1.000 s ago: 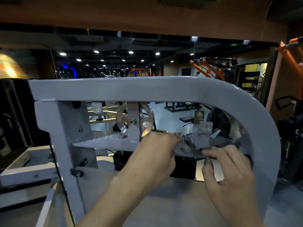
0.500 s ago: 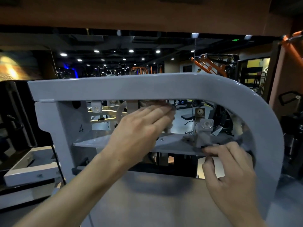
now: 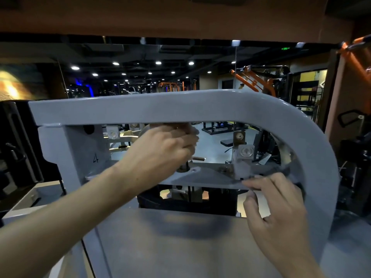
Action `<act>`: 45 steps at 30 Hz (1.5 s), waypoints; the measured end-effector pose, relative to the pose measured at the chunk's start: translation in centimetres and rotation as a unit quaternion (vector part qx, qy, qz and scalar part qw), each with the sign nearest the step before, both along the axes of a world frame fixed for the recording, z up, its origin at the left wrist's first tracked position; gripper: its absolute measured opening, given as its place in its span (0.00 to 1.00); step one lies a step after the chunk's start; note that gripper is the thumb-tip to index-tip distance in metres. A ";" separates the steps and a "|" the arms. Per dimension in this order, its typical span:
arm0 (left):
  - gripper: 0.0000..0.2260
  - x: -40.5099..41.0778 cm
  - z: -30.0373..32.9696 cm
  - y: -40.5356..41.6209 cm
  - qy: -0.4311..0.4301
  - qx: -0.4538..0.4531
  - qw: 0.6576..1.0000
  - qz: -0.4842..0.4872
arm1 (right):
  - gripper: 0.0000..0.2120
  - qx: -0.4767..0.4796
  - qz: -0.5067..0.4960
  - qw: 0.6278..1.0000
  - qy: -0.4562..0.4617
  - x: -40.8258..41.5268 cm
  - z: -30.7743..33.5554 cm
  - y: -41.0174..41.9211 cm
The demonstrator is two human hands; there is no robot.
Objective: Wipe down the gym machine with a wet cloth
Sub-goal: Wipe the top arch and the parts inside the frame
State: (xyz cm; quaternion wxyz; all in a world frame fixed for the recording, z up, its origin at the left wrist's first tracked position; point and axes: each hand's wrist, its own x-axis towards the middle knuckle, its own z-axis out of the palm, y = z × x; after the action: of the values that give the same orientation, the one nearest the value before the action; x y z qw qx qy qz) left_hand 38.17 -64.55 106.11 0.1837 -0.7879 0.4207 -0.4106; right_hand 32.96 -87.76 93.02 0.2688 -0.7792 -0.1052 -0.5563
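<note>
Status, mid-task: your left hand (image 3: 168, 149), fingers curled round a barely visible cloth (image 3: 192, 130), works the pulley area; right hand (image 3: 275, 207) pinches the shelf plate (image 3: 200, 177). Grey frame (image 3: 180, 109) progress: cannot tell.

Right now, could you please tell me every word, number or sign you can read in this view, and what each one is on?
"4": dark mark on the grey upright plate of the machine frame; it may be a scuff.
Green ceiling sign: lit, but too small and blurred to read.
Nothing else is legible.
</note>
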 end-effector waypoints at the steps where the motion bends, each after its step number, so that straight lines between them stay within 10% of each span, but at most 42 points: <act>1: 0.12 0.0 -0.6 0.2 0.007 -0.002 1.000 -0.006 | 0.11 -0.001 -0.002 1.000 0.002 0.0 0.0 0.0; 27: 0.18 0.2 -2.6 2.1 0.067 0.067 0.993 -0.066 | 0.10 -0.020 0.003 1.000 0.006 0.0 -0.3 -0.5; 34: 0.29 -1.9 -4.2 1.8 0.181 -0.108 0.977 -0.043 | 0.11 -0.015 0.016 1.000 0.013 -0.2 -0.1 -0.5; 45: 0.21 -4.5 -7.4 1.8 0.185 -0.337 0.923 0.005 | 0.10 0.005 -0.006 1.000 -0.001 0.0 0.0 0.4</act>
State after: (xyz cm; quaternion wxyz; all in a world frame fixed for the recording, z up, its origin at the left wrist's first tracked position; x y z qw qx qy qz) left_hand 33.65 -62.72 98.70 -0.1716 -0.8674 0.2799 -0.3740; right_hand 32.91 -87.31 93.05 0.2695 -0.7778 -0.0980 -0.5592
